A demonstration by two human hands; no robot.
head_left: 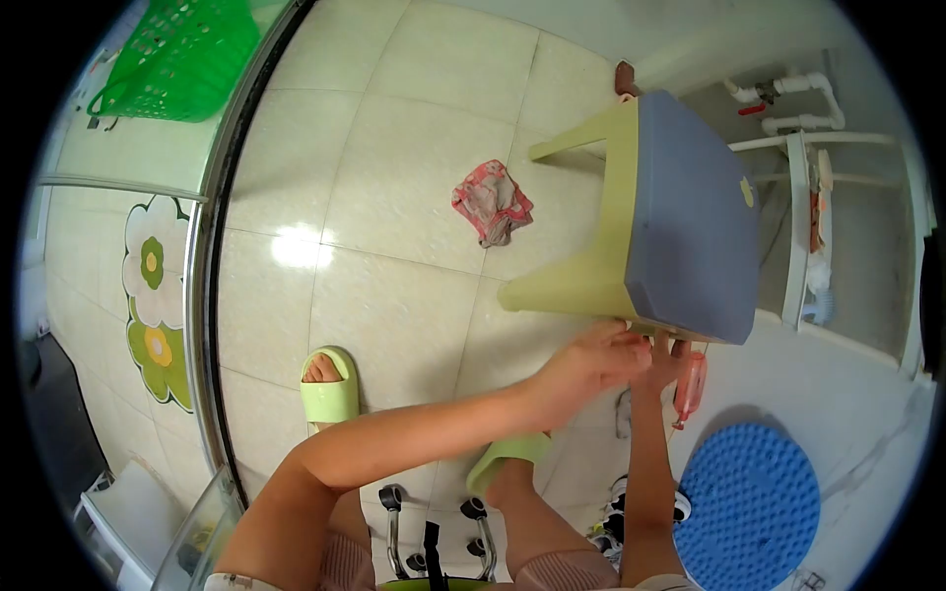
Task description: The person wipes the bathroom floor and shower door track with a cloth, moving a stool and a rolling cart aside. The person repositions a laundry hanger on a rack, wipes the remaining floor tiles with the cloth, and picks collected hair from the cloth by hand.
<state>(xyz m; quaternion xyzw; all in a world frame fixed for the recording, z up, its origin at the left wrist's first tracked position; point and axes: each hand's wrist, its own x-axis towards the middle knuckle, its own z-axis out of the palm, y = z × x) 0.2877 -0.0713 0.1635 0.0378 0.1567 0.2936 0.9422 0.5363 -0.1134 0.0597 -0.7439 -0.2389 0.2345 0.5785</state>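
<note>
A plastic stool (695, 227) with a blue-grey seat and yellow-green legs is at the right, its legs pointing left in view. My right hand (664, 362) is at the stool's near edge, fingers up against its rim and partly hidden. Just left of it, my left hand (596, 362) has its fingers curled together close to the same edge. Whatever those fingers pinch, if anything, is too small to make out. A pinkish-red see-through bottle (692, 386) is right beside my right hand. On the tiles beyond lies a crumpled red and grey cloth (493, 203).
A blue bumpy round mat (749, 507) leans by the right wall, under white pipes (823, 94) and a white frame (796, 231). At left, a sliding-door track (212, 217) separates a green basket (177, 64) and a flower mat (156, 305). Chair casters (473, 507) are between my feet.
</note>
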